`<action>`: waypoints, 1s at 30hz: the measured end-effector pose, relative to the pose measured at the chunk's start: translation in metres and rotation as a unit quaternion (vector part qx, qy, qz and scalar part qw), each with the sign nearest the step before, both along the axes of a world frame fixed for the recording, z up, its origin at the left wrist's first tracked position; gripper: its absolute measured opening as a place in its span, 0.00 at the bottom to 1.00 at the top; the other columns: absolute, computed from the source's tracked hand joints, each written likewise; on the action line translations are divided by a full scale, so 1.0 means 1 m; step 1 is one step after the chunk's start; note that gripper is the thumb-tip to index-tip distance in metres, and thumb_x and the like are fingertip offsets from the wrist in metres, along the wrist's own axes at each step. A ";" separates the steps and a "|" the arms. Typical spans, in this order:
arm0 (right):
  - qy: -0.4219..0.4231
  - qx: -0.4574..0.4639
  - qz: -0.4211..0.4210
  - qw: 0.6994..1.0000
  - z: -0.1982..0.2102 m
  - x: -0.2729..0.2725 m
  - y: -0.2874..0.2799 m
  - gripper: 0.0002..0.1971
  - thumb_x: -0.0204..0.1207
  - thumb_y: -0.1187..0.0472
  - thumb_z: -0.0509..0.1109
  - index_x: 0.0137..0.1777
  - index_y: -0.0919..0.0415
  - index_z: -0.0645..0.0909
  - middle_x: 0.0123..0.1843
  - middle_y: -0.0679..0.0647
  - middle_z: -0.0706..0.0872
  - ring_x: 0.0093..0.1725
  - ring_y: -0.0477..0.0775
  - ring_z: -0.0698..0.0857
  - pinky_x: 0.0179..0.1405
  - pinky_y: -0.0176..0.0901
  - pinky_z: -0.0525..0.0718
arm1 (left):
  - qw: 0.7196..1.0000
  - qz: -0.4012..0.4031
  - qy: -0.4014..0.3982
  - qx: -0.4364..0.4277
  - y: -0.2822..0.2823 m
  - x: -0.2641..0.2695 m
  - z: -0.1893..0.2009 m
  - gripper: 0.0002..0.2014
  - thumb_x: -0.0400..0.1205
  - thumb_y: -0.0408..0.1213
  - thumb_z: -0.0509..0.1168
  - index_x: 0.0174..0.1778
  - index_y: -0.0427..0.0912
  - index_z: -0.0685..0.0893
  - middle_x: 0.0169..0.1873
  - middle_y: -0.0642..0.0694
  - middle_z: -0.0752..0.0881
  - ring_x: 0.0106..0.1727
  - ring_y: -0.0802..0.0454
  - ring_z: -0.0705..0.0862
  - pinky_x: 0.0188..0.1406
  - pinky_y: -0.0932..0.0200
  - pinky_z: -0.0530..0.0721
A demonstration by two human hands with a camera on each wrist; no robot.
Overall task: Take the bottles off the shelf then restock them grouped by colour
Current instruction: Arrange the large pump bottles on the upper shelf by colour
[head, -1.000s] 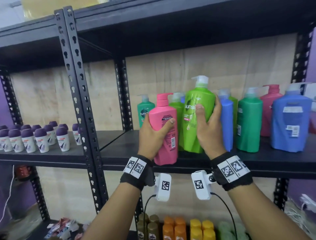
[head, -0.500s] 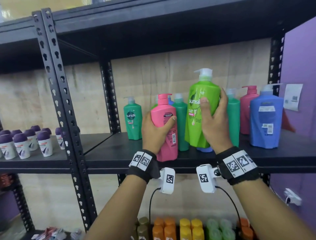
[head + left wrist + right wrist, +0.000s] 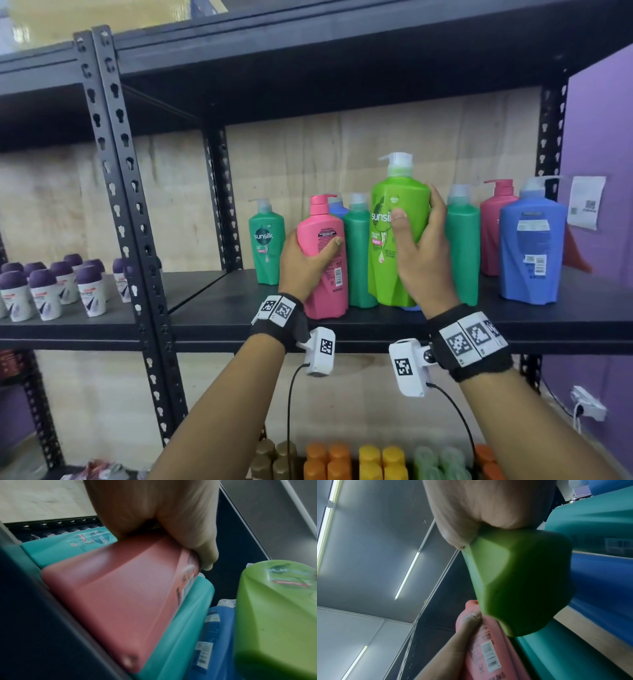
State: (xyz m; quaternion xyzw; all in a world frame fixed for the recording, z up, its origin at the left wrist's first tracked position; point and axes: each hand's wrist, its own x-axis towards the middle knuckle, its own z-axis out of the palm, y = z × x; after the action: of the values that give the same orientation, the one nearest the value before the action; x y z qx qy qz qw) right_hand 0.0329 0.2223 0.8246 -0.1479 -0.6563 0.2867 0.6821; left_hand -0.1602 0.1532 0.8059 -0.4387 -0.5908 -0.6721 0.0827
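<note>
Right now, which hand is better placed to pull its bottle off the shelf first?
Probably the left. The left hand grips the pink bottle, which stands at the shelf's front edge with nothing before it. The right hand holds the lime green bottle further back, among teal and blue bottles.

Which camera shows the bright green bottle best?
The head view: the light green bottle shows whole, pump and label, gripped by the right hand. The right wrist view shows only its blurred base, the left wrist view its lower side at the frame edge.
</note>
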 end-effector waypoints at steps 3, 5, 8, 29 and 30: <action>0.000 0.000 -0.003 1.000 -0.001 0.001 0.000 0.32 0.88 0.45 0.65 0.88 0.52 0.60 0.82 0.52 0.76 0.74 0.50 0.80 0.75 0.48 0.77 | 1.000 -0.006 -0.003 -0.005 0.000 -0.007 0.001 0.25 0.73 0.55 0.82 0.58 0.46 0.83 0.52 0.44 0.89 0.50 0.50 0.91 0.52 0.46 0.92; 0.002 -0.004 -0.006 1.000 -0.002 0.002 0.000 0.32 0.88 0.45 0.65 0.88 0.51 0.60 0.82 0.50 0.76 0.73 0.46 0.79 0.73 0.43 0.76 | 1.000 -0.003 -0.003 -0.010 -0.002 -0.010 0.000 0.25 0.74 0.55 0.81 0.59 0.45 0.83 0.52 0.46 0.90 0.50 0.53 0.91 0.50 0.53 0.92; 0.005 -0.007 -0.011 1.000 -0.005 0.003 0.002 0.32 0.87 0.45 0.66 0.88 0.51 0.60 0.81 0.49 0.76 0.68 0.38 0.78 0.69 0.35 0.73 | 1.000 0.005 0.001 -0.009 -0.009 -0.004 -0.005 0.27 0.75 0.65 0.73 0.59 0.49 0.82 0.48 0.54 0.89 0.44 0.70 0.88 0.38 0.75 0.84; -0.008 0.006 -0.042 0.999 -0.012 0.028 0.001 0.33 0.87 0.47 0.67 0.88 0.54 0.60 0.81 0.55 0.77 0.74 0.56 0.80 0.70 0.41 0.77 | 0.942 0.161 0.280 -0.093 0.010 0.076 0.059 0.18 0.87 0.45 0.65 0.69 0.40 0.79 0.61 0.39 0.84 0.62 0.41 0.82 0.55 0.45 0.83; -0.009 0.008 -0.045 0.999 -0.013 0.030 0.002 0.33 0.87 0.47 0.67 0.88 0.54 0.60 0.81 0.55 0.77 0.74 0.56 0.80 0.69 0.39 0.76 | 0.939 0.164 0.281 -0.112 0.013 0.079 0.061 0.20 0.87 0.45 0.64 0.73 0.41 0.76 0.62 0.38 0.83 0.62 0.39 0.82 0.52 0.45 0.83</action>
State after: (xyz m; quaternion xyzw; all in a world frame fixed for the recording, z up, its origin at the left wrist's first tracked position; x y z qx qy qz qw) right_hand 0.0626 0.2243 0.8119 -0.1745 -0.6576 0.2484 0.6894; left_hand -0.0816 0.1666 0.8667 -0.5130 -0.6788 -0.4277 0.3053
